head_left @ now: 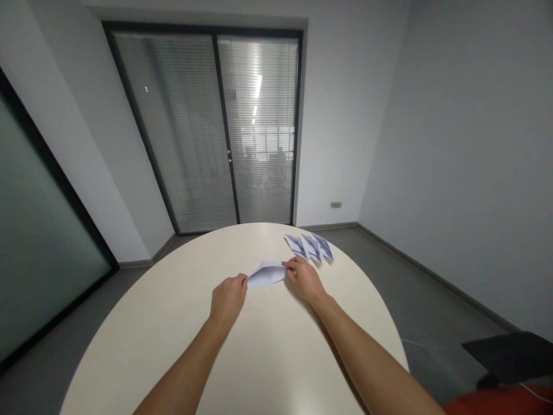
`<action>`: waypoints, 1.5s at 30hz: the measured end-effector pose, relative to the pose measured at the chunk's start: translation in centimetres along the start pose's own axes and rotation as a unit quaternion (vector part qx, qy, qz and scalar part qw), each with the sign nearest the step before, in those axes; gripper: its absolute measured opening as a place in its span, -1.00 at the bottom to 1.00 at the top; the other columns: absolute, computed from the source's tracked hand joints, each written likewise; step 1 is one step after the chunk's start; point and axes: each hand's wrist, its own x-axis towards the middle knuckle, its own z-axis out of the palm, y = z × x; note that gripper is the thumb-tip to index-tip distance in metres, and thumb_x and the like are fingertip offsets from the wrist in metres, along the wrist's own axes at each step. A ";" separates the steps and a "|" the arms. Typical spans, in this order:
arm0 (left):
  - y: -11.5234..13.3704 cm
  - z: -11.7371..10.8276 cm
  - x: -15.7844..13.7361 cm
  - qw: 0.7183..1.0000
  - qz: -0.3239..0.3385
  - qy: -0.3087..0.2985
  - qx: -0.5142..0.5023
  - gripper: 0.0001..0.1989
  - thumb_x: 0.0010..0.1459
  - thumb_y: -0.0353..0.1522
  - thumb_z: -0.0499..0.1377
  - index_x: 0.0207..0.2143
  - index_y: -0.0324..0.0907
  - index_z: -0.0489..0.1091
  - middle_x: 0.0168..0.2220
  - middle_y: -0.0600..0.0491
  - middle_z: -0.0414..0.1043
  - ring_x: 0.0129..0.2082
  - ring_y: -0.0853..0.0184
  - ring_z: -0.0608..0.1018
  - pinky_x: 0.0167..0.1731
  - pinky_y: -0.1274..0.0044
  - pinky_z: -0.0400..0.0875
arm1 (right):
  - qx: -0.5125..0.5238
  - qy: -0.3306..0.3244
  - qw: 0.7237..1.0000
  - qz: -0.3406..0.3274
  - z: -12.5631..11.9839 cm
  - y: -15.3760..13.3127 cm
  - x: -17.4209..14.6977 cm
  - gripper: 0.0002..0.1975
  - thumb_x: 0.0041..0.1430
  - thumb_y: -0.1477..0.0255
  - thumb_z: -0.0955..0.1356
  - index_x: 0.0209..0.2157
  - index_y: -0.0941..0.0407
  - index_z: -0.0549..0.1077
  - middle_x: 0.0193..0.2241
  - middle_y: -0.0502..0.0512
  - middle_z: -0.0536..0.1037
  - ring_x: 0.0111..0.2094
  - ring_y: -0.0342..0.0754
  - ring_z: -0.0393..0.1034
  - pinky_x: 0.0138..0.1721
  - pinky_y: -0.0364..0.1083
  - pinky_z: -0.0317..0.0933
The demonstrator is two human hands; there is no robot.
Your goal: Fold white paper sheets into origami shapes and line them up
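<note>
A folded piece of white paper [266, 275] is stretched between my two hands above the table, its upper edge parted so that a shaded hollow shows. My left hand [228, 298] pinches its left end between thumb and fingers. At the opposite end, my right hand [304, 279] grips the paper with closed fingers. Just beyond the right hand, three folded papers [311, 248] overlap in a fanned row on the table.
The round cream table [173, 328] fills the lower middle. A glass door with blinds [194, 138] stands behind it. At the lower right are a dark flat panel [514, 355] and something red [501, 402]. A small wall plate [336, 204] sits low on the far wall.
</note>
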 end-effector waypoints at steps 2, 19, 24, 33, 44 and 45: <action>-0.1 0.1 0.0 1.000 -0.013 0.002 -0.018 -0.69 0.40 -0.29 -0.03 -0.06 -0.04 0.50 -0.23 -0.01 0.63 -0.26 0.25 0.63 -0.32 0.53 0.35 | 0.002 0.018 1.000 -0.020 0.2 0.0 0.0 -0.69 0.29 0.54 0.28 -0.04 0.09 0.59 -0.08 0.14 0.60 -0.06 -0.02 0.47 0.02 -0.08 0.29; 0.9 1.8 0.0 0.969 -0.007 -0.010 -0.248 -0.68 0.30 -0.35 0.13 0.10 -0.06 0.33 -0.18 0.09 0.64 -0.23 0.35 0.63 -0.27 0.57 0.36 | -0.014 0.072 0.992 -0.102 0.3 -1.1 -0.1 -0.76 0.42 0.38 0.25 -0.09 0.08 0.55 -0.15 0.15 0.64 -0.09 0.00 0.50 0.02 -0.05 0.26; 0.4 2.4 0.2 0.970 -0.004 0.018 -0.244 -0.58 0.27 -0.34 0.16 0.17 -0.11 0.27 0.01 -0.02 0.56 -0.11 0.29 0.60 -0.12 0.47 0.44 | -0.020 0.034 0.990 -0.138 0.2 -1.6 -0.2 -0.75 0.43 0.41 0.24 -0.09 0.06 0.55 -0.14 0.13 0.64 -0.09 -0.01 0.49 -0.01 -0.06 0.24; 0.0 3.6 0.3 0.967 0.103 0.079 -0.217 -0.54 0.24 -0.38 0.15 0.20 -0.13 0.30 0.33 -0.08 0.21 0.32 0.19 0.27 0.31 0.27 0.22 | -0.019 -0.032 0.979 -0.199 0.1 -2.9 -0.6 -0.76 0.43 0.35 0.25 -0.07 0.05 0.54 -0.13 0.11 0.64 -0.10 -0.02 0.47 -0.03 -0.09 0.20; 0.5 2.7 0.3 0.967 0.142 0.018 -0.208 -0.65 0.32 -0.46 -0.02 0.04 -0.17 0.47 0.05 -0.06 0.54 0.05 0.25 0.53 0.15 0.34 0.38 | 0.019 -0.135 0.971 -0.197 0.7 -2.3 -1.1 -0.80 0.33 0.40 0.32 -0.13 0.04 0.59 -0.15 0.07 0.65 -0.07 -0.04 0.47 0.00 -0.11 0.23; 0.6 2.6 0.3 0.968 0.145 0.018 -0.206 -0.66 0.33 -0.45 -0.02 0.01 -0.17 0.48 0.03 -0.06 0.55 0.04 0.25 0.54 0.14 0.35 0.38 | 0.026 -0.143 0.969 -0.201 0.7 -2.3 -1.1 -0.80 0.32 0.40 0.33 -0.13 0.03 0.59 -0.15 0.06 0.65 -0.06 -0.04 0.47 0.00 -0.11 0.24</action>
